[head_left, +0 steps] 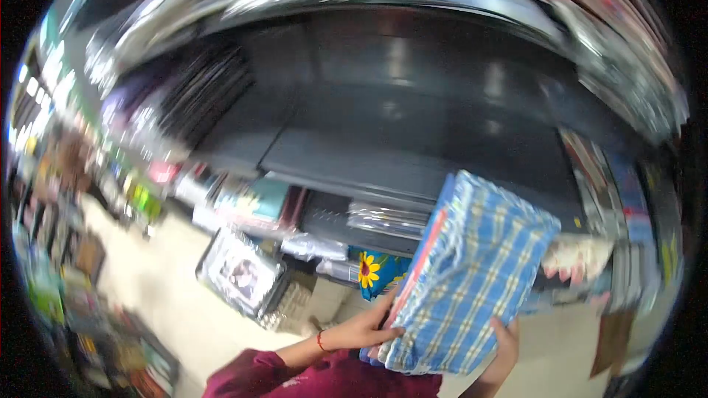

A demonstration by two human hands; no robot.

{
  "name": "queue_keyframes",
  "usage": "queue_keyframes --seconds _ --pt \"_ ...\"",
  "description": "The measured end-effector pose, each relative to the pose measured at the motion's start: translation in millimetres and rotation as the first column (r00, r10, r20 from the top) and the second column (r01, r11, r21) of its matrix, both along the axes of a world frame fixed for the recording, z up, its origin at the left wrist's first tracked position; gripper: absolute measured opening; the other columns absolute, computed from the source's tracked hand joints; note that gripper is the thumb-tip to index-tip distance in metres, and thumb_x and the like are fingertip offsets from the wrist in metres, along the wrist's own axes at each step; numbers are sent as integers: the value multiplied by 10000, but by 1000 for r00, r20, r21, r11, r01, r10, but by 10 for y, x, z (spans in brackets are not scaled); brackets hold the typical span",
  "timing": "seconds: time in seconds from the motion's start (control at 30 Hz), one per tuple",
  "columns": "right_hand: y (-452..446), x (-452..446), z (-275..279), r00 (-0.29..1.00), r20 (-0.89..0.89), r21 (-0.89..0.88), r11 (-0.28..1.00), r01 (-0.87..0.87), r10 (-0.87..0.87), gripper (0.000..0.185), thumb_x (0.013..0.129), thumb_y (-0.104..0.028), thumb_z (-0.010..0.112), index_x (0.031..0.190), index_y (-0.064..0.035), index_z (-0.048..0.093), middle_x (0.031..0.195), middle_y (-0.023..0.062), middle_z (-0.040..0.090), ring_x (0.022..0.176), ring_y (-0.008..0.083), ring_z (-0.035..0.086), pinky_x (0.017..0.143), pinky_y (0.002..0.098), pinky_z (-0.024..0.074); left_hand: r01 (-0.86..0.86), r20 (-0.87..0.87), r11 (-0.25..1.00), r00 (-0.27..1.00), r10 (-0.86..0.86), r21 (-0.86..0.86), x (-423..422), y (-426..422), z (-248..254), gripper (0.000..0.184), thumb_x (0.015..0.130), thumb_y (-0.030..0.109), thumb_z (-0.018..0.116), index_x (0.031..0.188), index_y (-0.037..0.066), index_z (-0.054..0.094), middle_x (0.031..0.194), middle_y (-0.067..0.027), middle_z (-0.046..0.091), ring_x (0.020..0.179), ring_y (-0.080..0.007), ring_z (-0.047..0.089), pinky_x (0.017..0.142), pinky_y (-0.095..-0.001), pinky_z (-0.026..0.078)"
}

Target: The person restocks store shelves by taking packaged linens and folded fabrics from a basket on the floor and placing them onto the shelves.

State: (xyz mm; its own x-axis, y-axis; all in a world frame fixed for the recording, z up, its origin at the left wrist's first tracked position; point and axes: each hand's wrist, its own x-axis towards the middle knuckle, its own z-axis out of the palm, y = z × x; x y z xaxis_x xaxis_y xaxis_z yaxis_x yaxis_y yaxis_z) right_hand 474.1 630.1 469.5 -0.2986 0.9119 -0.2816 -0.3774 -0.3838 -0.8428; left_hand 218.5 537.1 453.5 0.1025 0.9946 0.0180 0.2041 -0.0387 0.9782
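Observation:
A stack of folded cloths (479,273) is held up in front of me. The outer one is blue with a white and yellowish check, and pink and blue edges show along its left side. My left hand (372,326) grips the lower left edge, thumb on the checked face and fingers out of sight behind. At the lower right edge, my right hand (506,343) closes on the same stack with its thumb on the front. Whether the cloths are towels or another kind of textile, I cannot tell.
Dark shelving (413,118) spans the view ahead, with plastic-wrapped goods (383,217) on a lower level. A blue item with yellow flowers (372,271) sits behind the cloths. A framed or wrapped picture (242,273) stands low at left, beside the pale floor (158,280).

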Motion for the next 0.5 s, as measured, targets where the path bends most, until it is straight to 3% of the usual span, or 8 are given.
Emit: queue_keyframes --seconds 0.07,0.13,0.23,0.27,0.33,0.37,0.47,0.5 --pt "22 -121 -131 988 150 32 998 -46 41 524 806 -211 552 1248 5 371 1179 154 472 1065 242 478 884 354 388 97 56 909 995 -81 -405 -63 -189 35 765 839 222 554 1357 -22 46 1303 -230 314 1198 -249 354 967 -307 292" --pt "-226 -390 -153 948 315 47 996 -71 52 518 788 -272 562 1211 -9 421 1190 171 465 1075 238 473 857 357 401 144 116 896 988 -105 -419 -312 -421 96 732 861 255 516 1354 -22 50 1267 -258 346 1156 -288 401 938 -324 321" --pt "-591 -930 -235 855 517 106 994 -40 -21 524 761 -364 577 1156 -29 495 1207 197 454 1090 232 466 817 360 420 21 29 991 999 -17 -135 -633 -982 -374 711 865 240 497 1360 1 48 1232 -245 376 1092 -297 429 903 -331 340" --pt "-757 -936 -280 845 532 143 989 -28 -53 526 754 -327 590 1167 -20 478 1199 189 458 1084 233 468 827 358 414 -26 -6 999 1000 26 -39 -752 -1178 -479 703 866 234 490 1362 10 46 1213 -240 391 1060 -301 444 884 -336 351" --pt "-829 -1278 -298 839 541 195 978 -71 -47 541 741 -255 616 1187 -2 442 1182 174 467 1072 236 471 847 352 401 -188 -46 965 979 199 186 -1063 -1524 -447 704 853 228 487 1370 56 41 1071 -227 507 833 -315 568 754 -357 427" --pt "-845 -1452 -299 846 533 216 970 -109 -24 554 734 -218 629 1197 7 424 1174 166 471 1066 237 472 858 350 394 -133 75 987 987 140 -90 -1231 -1718 -397 695 855 219 481 1363 30 47 1229 -239 403 1037 -322 498 866 -356 382" --pt "-707 -1973 -317 866 488 289 917 -276 108 611 713 -109 669 1228 33 371 1148 143 484 1047 241 477 889 342 374 -367 81 927 929 361 77 -1471 -2089 -568 706 856 215 483 1352 0 28 1253 -251 375 1141 -331 422 930 -352 334" --pt "-720 -2027 -243 868 471 321 885 -338 161 635 707 -73 682 1238 42 353 1140 135 488 1041 242 479 899 339 368 -398 112 917 911 396 -1 -1344 -2292 -320 738 854 192 495 1343 -13 -18 1236 -256 380 1139 -336 420 938 -350 326"
